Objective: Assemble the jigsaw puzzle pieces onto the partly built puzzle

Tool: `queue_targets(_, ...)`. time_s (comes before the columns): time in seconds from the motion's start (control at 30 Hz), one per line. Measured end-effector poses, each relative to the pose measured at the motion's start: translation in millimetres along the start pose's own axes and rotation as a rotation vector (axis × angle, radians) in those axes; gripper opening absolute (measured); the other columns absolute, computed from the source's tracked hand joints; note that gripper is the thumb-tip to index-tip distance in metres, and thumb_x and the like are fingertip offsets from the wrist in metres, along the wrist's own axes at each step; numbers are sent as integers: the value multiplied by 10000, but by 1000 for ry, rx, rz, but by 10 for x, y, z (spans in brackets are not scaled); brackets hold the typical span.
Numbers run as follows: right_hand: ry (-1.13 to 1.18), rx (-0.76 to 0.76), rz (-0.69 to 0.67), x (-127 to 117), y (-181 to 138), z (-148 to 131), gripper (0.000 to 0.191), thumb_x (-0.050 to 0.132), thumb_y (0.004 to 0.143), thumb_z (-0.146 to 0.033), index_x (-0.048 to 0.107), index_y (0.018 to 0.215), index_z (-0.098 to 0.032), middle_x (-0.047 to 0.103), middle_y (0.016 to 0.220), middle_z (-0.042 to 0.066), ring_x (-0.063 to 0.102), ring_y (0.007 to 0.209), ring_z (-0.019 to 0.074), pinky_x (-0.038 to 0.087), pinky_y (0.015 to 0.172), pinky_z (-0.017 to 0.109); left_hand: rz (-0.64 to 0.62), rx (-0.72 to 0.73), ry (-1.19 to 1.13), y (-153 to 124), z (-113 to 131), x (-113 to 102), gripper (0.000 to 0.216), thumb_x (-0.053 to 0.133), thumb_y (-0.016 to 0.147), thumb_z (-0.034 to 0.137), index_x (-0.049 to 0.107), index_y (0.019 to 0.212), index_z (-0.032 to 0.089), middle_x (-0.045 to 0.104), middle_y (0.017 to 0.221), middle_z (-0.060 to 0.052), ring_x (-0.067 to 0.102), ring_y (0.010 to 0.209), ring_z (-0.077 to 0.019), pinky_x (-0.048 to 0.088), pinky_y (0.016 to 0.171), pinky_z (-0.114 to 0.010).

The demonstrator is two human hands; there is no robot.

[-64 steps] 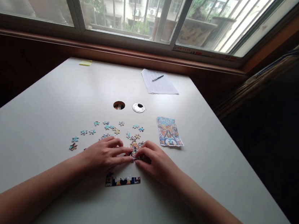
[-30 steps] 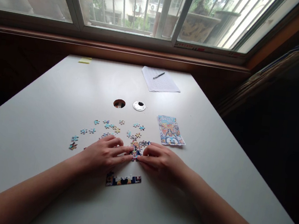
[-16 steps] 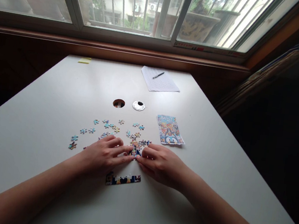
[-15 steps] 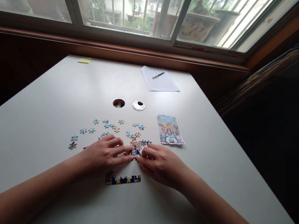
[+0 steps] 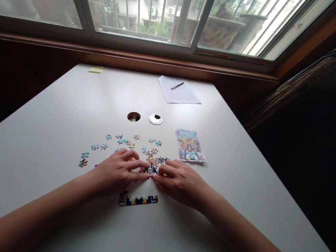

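Between my two hands lies a cluster of joined jigsaw puzzle pieces (image 5: 152,166), partly covered by my fingers. My left hand (image 5: 120,171) grips its left side with thumb and forefinger. From the other side, my right hand (image 5: 178,180) pinches the lower right part, its fingers curled. A joined strip of puzzle pieces (image 5: 138,200), dark blue with yellow, rests nearer to me, apart from both hands. Loose puzzle pieces (image 5: 120,140) are scattered beyond and to the left of my left hand; some are hidden behind it.
Right of the pieces lies a colourful picture sheet (image 5: 190,146). Farther back are a round cable hole (image 5: 133,117) in the white table (image 5: 66,105), its silver cover (image 5: 155,119), printed paper (image 5: 180,93) with a pen (image 5: 177,86), and yellow sticky notes (image 5: 95,69). A window stands behind.
Both hands stay at the joined pieces with almost no movement; the fingers shift only slightly. The whole view has tilted a little.
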State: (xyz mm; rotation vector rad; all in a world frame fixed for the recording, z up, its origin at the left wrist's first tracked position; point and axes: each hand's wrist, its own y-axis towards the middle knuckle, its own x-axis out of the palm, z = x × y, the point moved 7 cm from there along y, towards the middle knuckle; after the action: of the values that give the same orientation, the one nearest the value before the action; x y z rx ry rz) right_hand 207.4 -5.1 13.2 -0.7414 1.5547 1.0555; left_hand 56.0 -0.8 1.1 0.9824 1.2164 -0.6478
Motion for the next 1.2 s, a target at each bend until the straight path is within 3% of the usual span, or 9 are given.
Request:
queue_targets(0.3,23,19,37,36,-16,21,199,519,999,-258,670,1121,-217,622,899,50,495,794,183,395,708,332,136,35,-28,-75,-55,-47,405,569,916,131,612,1270,323,663,1307,26,528,1060,-212,453,912,-385)
queue_targets(0.53,143,42,191,-45,-86,127,190,566,954,-233,677,1107,-229,651,913,48,556,816,178,427,728,336,246,-25,-46,-121,-113,-139,358,549,907,141,638,1227,272,713,1189,-14,565,1011,-210,497,898,-402)
queue_targets(0.7,161,73,232,-51,-106,182,146,579,936,-218,696,1023,-220,653,870,43,555,767,171,419,697,331,248,-40,-72,-115,-140,-145,353,548,908,124,650,1213,269,723,1156,-13,567,993,-206,515,877,-398)
queue_targets(1.2,120,45,168,2,-92,147,143,561,950,-246,696,912,-220,639,842,37,539,750,168,380,681,334,254,-38,-110,-104,-125,-156,341,544,896,108,668,1177,256,731,1140,-13,565,980,-214,514,864,-408)
